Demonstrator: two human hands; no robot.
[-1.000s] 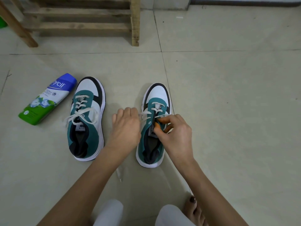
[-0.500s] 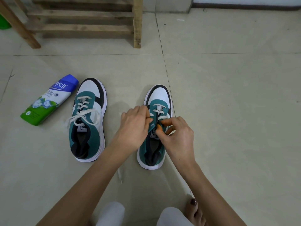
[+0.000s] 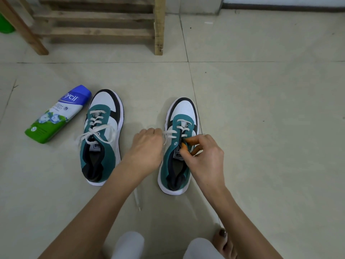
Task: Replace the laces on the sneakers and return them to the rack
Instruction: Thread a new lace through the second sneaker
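Head view looks down on two teal-and-white sneakers standing toes-away on the tiled floor (image 3: 261,128), well apart from the wooden rack (image 3: 97,32) at the far edge. Lacing is the step in hand, and I judge it well past halfway. The left-hand sneaker (image 3: 110,156) is laced to the top with a bow tied, while the right-hand sneaker (image 3: 183,111) has only its lower rows crossed.

The left hand (image 3: 147,146) sits just beside that shoe, its fingers (image 3: 149,131) curled round the lace (image 3: 169,132), and a strand runs from the eyelet row to the knuckles. The right hand (image 3: 205,157) is over the tongue, thumb and forefinger pinched together on the other strand at the eyelets. The strand's tip is hidden under the hand.

The next move, as I read it, calls for feeding that tip through the next free eyelet, then drawing the slack even on both sides. After that come the bow and the carry of both shoes to the rack.

A blue-capped green and white bottle (image 3: 56,114) lies on its side just beside the laced sneaker. A loose lace end (image 3: 137,200) trails on the floor under the left forearm, and a bare foot (image 3: 223,238) shows near the right one. Nothing stands between the shoes and the rack — though the trailing end could snag when the shoe is lifted.
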